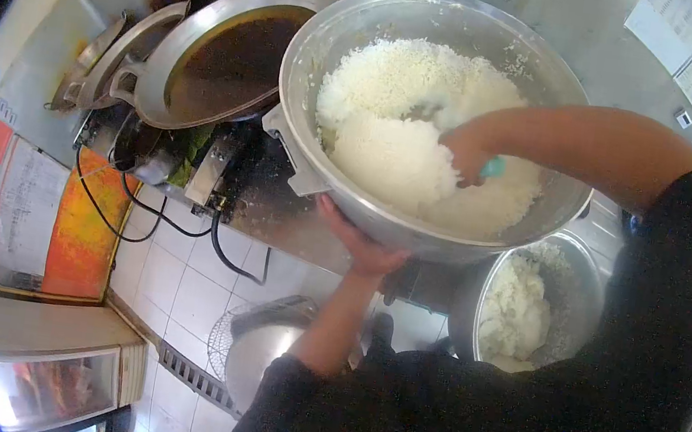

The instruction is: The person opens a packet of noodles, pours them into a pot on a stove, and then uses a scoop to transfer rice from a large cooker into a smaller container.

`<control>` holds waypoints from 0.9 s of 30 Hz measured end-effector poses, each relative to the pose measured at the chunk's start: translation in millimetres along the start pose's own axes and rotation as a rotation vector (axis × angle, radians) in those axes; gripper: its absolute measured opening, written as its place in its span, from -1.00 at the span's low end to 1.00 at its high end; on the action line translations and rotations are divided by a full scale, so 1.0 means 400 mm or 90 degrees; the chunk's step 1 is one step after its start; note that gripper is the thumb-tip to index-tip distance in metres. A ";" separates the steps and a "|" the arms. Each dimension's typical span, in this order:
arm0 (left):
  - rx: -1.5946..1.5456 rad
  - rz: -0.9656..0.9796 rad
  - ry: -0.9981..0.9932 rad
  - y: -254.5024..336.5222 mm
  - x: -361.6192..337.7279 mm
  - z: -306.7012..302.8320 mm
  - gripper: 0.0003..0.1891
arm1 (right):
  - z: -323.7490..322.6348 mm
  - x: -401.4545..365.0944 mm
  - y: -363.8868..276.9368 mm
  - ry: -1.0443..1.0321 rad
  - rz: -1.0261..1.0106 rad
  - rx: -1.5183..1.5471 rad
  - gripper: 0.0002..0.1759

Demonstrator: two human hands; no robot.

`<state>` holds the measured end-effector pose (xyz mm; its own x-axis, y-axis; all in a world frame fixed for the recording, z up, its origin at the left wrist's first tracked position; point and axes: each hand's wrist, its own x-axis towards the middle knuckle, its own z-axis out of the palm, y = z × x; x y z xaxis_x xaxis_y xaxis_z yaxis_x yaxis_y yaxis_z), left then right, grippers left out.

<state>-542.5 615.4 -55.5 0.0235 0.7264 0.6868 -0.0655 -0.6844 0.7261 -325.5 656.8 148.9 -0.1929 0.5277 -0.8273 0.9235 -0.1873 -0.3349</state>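
Note:
A large metal pot [309,163] holds a heap of white rice [389,152]. My left hand [363,249] supports the pot from beneath at its near left side, fingers spread against the metal. Inside the pot, my right hand [469,155] is closed round a teal handle [493,166], deep in the rice. What lies at the far end of the handle is blurred among the rice. A second metal pot [585,291] with clumped rice [515,313] stands lower down, at the right.
Left of the pot, a wide pan [152,86] of dark liquid sits over a stove [221,169] with black hoses [223,257]. More pans [102,79] lean by the wall. Below are a metal bowl [261,362], a floor drain [198,378] and a glass-fronted cabinet [44,386].

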 end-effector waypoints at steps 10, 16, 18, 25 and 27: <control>0.011 0.017 -0.021 0.053 0.041 -0.015 0.48 | 0.003 -0.392 0.113 0.235 0.050 -0.047 -0.73; 0.143 0.019 -0.108 0.040 -0.021 -0.105 0.16 | 0.314 -0.697 0.316 0.370 0.024 -0.021 -0.83; 0.115 0.041 -0.142 0.097 -0.090 -0.117 0.02 | 0.457 -0.736 0.354 0.412 0.061 -0.106 -0.76; -0.088 0.264 -0.524 0.299 -0.159 -0.036 -0.55 | 0.874 -0.453 0.305 0.558 0.342 0.099 -0.33; -0.114 0.274 -0.631 0.331 -0.140 0.016 -0.66 | 0.905 -0.450 0.296 0.597 0.362 0.084 -0.31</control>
<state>-546.2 483.7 2.4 0.7514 0.0013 0.6598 -0.4022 -0.7918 0.4597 -301.5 239.7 94.8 0.6281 0.7450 -0.2247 0.7443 -0.6594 -0.1058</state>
